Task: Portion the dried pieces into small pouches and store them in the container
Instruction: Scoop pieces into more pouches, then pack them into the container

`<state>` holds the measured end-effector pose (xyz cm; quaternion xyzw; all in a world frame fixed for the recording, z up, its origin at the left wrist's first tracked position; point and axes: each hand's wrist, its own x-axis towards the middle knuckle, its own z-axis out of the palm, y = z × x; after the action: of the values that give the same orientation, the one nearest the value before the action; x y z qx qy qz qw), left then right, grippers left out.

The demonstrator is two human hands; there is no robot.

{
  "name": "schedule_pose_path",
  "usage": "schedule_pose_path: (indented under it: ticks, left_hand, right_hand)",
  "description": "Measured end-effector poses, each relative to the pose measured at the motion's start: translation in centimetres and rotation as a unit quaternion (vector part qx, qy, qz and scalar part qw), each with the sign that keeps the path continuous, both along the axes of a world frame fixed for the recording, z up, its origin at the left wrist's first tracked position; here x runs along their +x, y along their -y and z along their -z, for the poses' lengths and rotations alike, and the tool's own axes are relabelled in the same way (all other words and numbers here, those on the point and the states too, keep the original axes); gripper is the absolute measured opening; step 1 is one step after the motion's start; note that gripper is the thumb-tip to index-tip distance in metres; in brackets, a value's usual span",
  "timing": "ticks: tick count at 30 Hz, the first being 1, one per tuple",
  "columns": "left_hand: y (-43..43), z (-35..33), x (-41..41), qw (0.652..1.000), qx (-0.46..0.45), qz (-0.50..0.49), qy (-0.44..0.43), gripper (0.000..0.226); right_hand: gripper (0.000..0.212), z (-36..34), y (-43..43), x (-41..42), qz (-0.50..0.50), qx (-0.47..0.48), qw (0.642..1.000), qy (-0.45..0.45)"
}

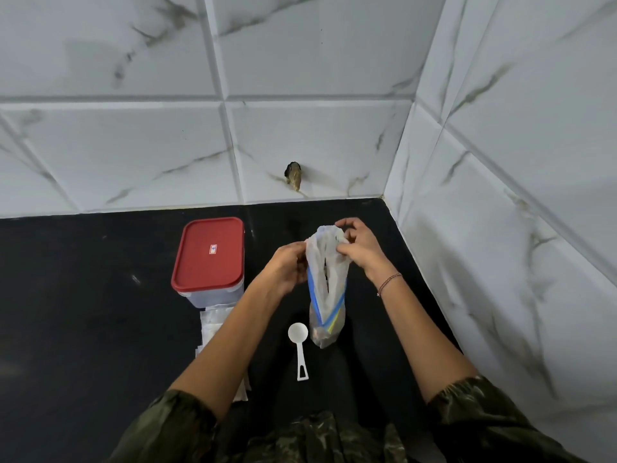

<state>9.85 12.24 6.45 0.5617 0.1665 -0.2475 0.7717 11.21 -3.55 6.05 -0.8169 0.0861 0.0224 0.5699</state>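
The task looks barely begun: left hand (287, 266) and right hand (360, 249) keep a pinching grip on the mouth of the zip bag (326, 295) of dried pieces standing on the desk (100, 295), while the scoop (298, 331), small pouches (212, 324) and lidded container (208, 259) wait unused.

2 dark green mottled sleeves (173, 426) — and 1 thin reddish thread bracelet (389, 283) on the right wrist.
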Motion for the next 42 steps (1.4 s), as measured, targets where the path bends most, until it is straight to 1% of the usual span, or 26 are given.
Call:
schedule_pose_path:
  ticks: [2, 4, 5, 6, 7, 8, 9, 10, 12, 16, 18, 19, 21, 23, 24, 25, 26, 27, 29, 31, 33, 35, 37, 39, 40, 42]
  left_hand:
    - [-0.1, 0.3, 0.3, 1.000, -0.023, 0.014, -0.015, 0.022]
    - [-0.1, 0.6, 0.7, 0.998, -0.042, 0.015, -0.033, 0.028]
    - [-0.2, 0.7, 0.9, 0.998, -0.044, 0.010, -0.039, 0.029]
    - [-0.3, 0.8, 1.1, 0.998, -0.039, 0.006, -0.041, 0.027]
    - [-0.4, 1.0, 1.3, 0.999, -0.036, 0.006, -0.038, 0.025]
    - [-0.5, 1.1, 1.6, 0.999, -0.025, 0.011, -0.030, 0.022]
    - [-0.5, 1.1, 1.7, 1.000, -0.008, 0.020, -0.018, 0.018]
    - [-0.5, 0.8, 1.8, 0.999, 0.023, 0.036, -0.002, 0.013]
    - [-0.3, 0.3, 1.9, 0.990, 0.111, 0.079, 0.033, 0.010]
    - [-0.1, -0.4, 2.4, 0.948, 0.272, 0.122, 0.114, 0.023]
    - [-0.2, -0.3, 2.5, 0.921, 0.337, 0.103, 0.164, 0.022]
    - [-0.2, -0.4, 2.4, 0.897, 0.382, 0.088, 0.204, 0.021]
    - [-0.2, -0.6, 2.2, 0.819, 0.495, 0.067, 0.284, 0.018]
    - [0.2, -0.9, 1.9, 0.738, 0.588, 0.057, 0.326, 0.018]
    - [0.4, -1.0, 1.8, 0.714, 0.612, 0.054, 0.335, 0.020]
    - [0.6, -1.1, 1.7, 0.709, 0.616, 0.051, 0.338, 0.022]
    - [0.6, -1.1, 1.9, 0.723, 0.601, 0.050, 0.336, 0.024]
    - [0.6, -1.2, 2.1, 0.744, 0.575, 0.049, 0.335, 0.025]
    - [0.4, -1.3, 2.3, 0.782, 0.522, 0.062, 0.336, 0.027]
    - [0.5, -1.5, 2.2, 0.817, 0.461, 0.080, 0.337, 0.027]
    - [0.7, -1.9, 1.9, 0.863, 0.378, 0.105, 0.319, 0.026]
    - [0.6, -2.2, 2.1, 0.907, 0.290, 0.133, 0.275, 0.023]
    - [-0.2, -1.5, 3.1, 0.934, 0.235, 0.120, 0.240, 0.028]
    - [-1.0, -0.3, 4.4, 0.935, 0.250, 0.071, 0.241, 0.020]
    - [-1.2, 0.3, 4.8, 0.923, 0.283, 0.066, 0.252, 0.017]
    - [-1.2, 1.5, 5.6, 0.910, 0.319, 0.102, 0.246, 0.028]
  right_hand:
    - [0.042, -0.1, -0.5, 0.0, -0.069, -0.130, 0.985, 0.085]
    - [0.033, 0.3, -0.7, 0.2, -0.136, -0.135, 0.978, 0.082]
    - [0.025, 0.6, -0.8, 0.2, -0.141, -0.077, 0.986, 0.051]
    - [0.017, 0.7, -0.7, 0.3, -0.115, 0.021, 0.993, 0.008]
    - [0.010, 0.8, -0.7, 0.3, -0.069, 0.142, 0.987, -0.040]
    - [0.012, 0.9, -0.6, 0.4, -0.016, 0.255, 0.963, -0.090]
    - [0.023, 0.9, -0.3, 0.6, 0.029, 0.328, 0.934, -0.141]
    - [0.032, 1.0, 0.0, 0.7, 0.056, 0.352, 0.915, -0.190]
    - [0.035, 0.7, 0.5, 0.7, 0.064, 0.346, 0.898, -0.264]
    - [0.025, -0.6, 0.8, 0.8, 0.027, 0.289, 0.913, -0.285]
    - [0.021, -1.1, 0.6, 1.2, 0.024, 0.218, 0.942, -0.254]
    - [0.015, -1.0, 0.5, 1.6, 0.028, 0.153, 0.964, -0.218]
    - [0.012, -0.8, 0.2, 2.4, 0.045, 0.004, 0.992, -0.115]
    - [0.010, -0.6, -0.1, 3.2, 0.029, -0.142, 0.989, -0.012]
    - [0.012, -0.7, -0.3, 3.4, 0.012, -0.200, 0.980, 0.021]
    - [0.018, -0.8, -0.3, 3.6, -0.007, -0.222, 0.974, 0.034]
    - [0.025, -1.2, -0.3, 3.6, -0.032, -0.193, 0.981, 0.016]
    - [0.031, -1.7, -0.3, 3.6, -0.060, -0.119, 0.991, -0.031]
    - [0.049, -2.7, -0.1, 3.7, -0.100, 0.022, 0.987, -0.127]
    - [0.055, -3.0, 0.5, 4.2, -0.118, 0.057, 0.980, -0.150]
    - [0.037, -3.1, 0.9, 4.8, -0.144, 0.033, 0.981, -0.121]
    - [0.020, -3.4, 1.1, 5.2, -0.177, -0.031, 0.980, -0.081]
    - [0.014, -4.0, 1.1, 5.3, -0.201, -0.078, 0.975, -0.058]
    - [0.021, -4.7, 0.9, 5.2, -0.223, -0.089, 0.969, -0.061]
    - [0.025, -5.0, 0.8, 5.1, -0.232, -0.085, 0.967, -0.070]
    - [0.030, -5.6, 0.3, 5.0, -0.253, -0.072, 0.960, -0.092]
